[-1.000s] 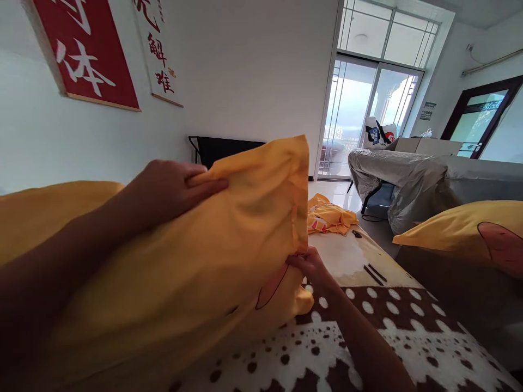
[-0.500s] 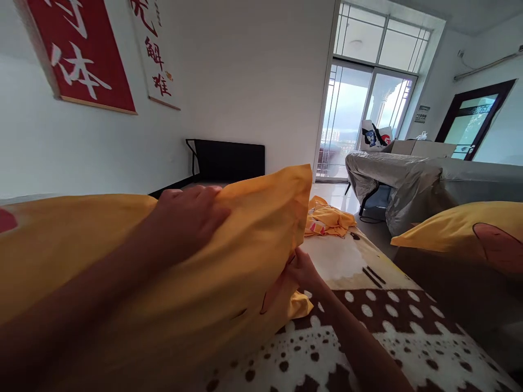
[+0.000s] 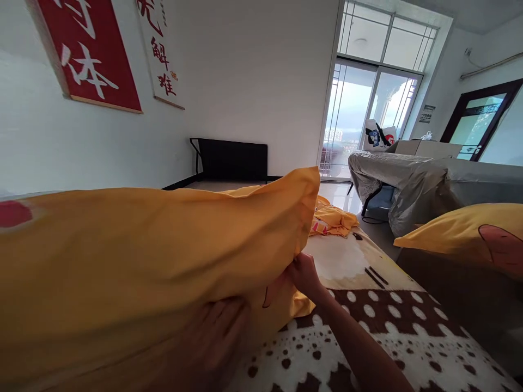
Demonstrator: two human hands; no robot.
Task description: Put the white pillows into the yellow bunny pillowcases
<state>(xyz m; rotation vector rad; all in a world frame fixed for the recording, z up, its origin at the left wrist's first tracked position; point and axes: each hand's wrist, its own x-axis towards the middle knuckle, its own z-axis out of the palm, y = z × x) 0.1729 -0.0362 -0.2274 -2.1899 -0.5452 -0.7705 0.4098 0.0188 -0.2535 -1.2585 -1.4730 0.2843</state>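
Observation:
A large yellow pillow [image 3: 163, 245], its cloth cover printed with red and orange patches, fills the left and middle of the view. My right hand [image 3: 304, 276] is closed on the edge of the cover at the pillow's right end, below its pointed upper corner. Low on the near side, my left hand [image 3: 218, 337] presses bent fingers into a fold of the pillow's cloth. Shadow and slight blur soften that hand, and its fingertips are partly hidden in the fold.
Beneath lies a brown and cream spotted blanket [image 3: 351, 326]. Crumpled yellow cloth [image 3: 335, 218] rests at its far end. Another yellow pillow [image 3: 461, 228] is at right, near a plastic-covered table [image 3: 408, 166] with boxes. A black panel [image 3: 232, 159] stands by the wall.
My left hand has moved from the top of the pillow down to its near lower side. My right hand keeps its hold at the right end. The view has shifted slightly.

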